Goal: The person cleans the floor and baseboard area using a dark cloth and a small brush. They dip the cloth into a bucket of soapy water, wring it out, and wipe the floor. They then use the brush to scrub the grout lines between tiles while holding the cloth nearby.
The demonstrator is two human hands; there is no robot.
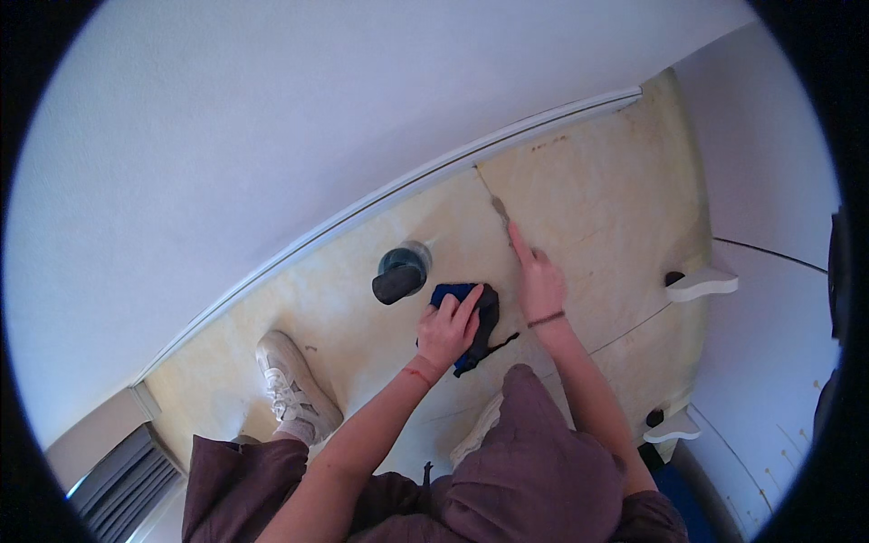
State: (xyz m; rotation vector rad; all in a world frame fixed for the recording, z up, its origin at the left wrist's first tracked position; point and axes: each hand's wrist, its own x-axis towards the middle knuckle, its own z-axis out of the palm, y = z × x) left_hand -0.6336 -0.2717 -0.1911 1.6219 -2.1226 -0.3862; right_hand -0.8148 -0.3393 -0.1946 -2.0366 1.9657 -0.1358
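My right hand [541, 282] is closed round a small slim tool with a flat, greyish blade-like end [500, 210], its index finger stretched along it. The tool's tip rests at a dark seam between pale yellowish floor tiles [579, 217]; its handle is hidden in my palm. To the left, my left hand [445, 333] presses on a crumpled dark blue and black cloth [487, 317] on the floor, fingers partly bent over it. Beyond that hand stands a bottle with a dark top [400, 273], its contents hard to make out.
A white wall with a baseboard [398, 185] runs along the far side. White furniture on small feet [704, 284] borders the right. My left shoe [294, 385] stands on the floor at the left, and my bent right knee [534, 425] is close below my hands. A slatted grey vent [127, 480] sits lower left.
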